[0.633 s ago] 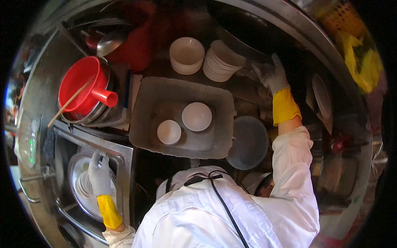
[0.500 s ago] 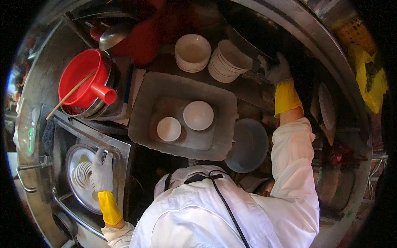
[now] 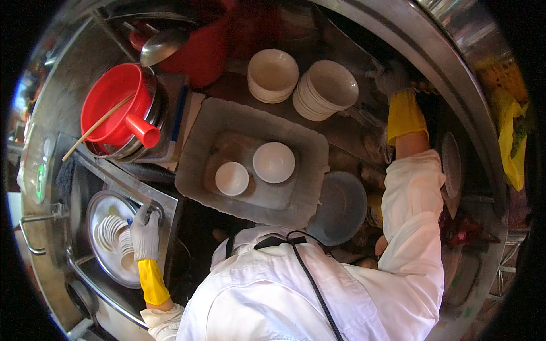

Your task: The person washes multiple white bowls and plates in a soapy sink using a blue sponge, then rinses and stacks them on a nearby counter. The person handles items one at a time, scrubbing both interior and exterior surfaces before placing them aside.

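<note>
My left hand (image 3: pixel 146 233), in a pale glove with a yellow cuff, is at the lower left with fingers apart. It rests by the rim of a round metal basin (image 3: pixel 91 219), holding nothing I can see. Small white bowls (image 3: pixel 112 232) lie nested inside that basin, which stands in a steel sink (image 3: pixel 165 224). Far to the right, my right hand (image 3: pixel 392 78) reaches out in a similar glove. Its fingers are in shadow beside a large, dark, curved-edged thing (image 3: pixel 364 31); their grip is hidden. Nearest to it stand two stacks of white bowls (image 3: pixel 327 94) (image 3: pixel 273 74).
In the middle is a grey rectangular tub (image 3: pixel 196 133) with two white bowls (image 3: pixel 273 162) (image 3: pixel 231 178). A red long-handled scoop (image 3: pixel 111 102) with a wooden stick lies at left. A grey round basin (image 3: pixel 341 207) sits right of the tub. A yellow bag (image 3: pixel 511 145) hangs at far right.
My right hand has moved outward to the right and slightly away, and the dark thing's edge has shifted that way too. My left fingers have spread somewhat at the basin. The view has shifted slightly.
</note>
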Tool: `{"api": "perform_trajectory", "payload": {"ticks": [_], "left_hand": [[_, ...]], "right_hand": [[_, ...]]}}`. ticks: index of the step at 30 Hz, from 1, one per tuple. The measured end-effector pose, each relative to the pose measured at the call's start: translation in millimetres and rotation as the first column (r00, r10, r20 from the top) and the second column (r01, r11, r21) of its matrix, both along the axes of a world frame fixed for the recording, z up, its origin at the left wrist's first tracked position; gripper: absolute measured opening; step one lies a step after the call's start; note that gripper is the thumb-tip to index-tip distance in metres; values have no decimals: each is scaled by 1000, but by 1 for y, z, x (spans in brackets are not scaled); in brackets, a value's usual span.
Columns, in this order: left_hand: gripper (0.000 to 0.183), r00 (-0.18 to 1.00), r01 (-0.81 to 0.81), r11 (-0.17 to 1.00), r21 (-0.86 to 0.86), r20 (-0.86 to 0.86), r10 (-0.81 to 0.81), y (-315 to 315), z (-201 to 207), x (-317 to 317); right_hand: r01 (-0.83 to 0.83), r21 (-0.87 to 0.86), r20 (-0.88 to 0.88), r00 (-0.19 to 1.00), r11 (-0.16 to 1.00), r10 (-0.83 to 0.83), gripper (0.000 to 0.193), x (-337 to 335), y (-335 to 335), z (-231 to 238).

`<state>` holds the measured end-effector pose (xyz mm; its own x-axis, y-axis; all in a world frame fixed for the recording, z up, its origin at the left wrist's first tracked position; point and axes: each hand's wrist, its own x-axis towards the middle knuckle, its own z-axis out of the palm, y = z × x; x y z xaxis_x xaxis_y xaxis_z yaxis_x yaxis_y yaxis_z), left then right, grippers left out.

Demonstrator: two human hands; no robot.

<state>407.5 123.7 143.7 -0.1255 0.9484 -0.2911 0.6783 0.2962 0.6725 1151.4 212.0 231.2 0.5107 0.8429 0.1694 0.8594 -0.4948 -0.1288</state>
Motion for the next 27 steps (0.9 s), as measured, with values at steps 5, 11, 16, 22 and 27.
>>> {"api": "perform_trajectory", "payload": {"ticks": [5,11,16,22,27], "left_hand": [[44,998,-54,999,7,-44,54,-11,-4,-3],[42,982,-185,978,-98,14,188,-31,-15,-7],[40,992,70,997,24,-104,-67,-23,-8,41],[41,913,381,924,-20,-150,-379,29,11,133],[47,715,700,711,74,-66,-697,90,7,254]], "right_hand": [[-32,42,-50,998,999,35,66,17,24,-11],[-44,30,-113,992,999,47,69,20,36,-23],[-59,70,-170,983,996,70,71,19,46,-27],[-86,126,-304,945,988,121,74,23,22,-48],[-161,208,-544,801,965,251,77,0,-30,-80]]}}
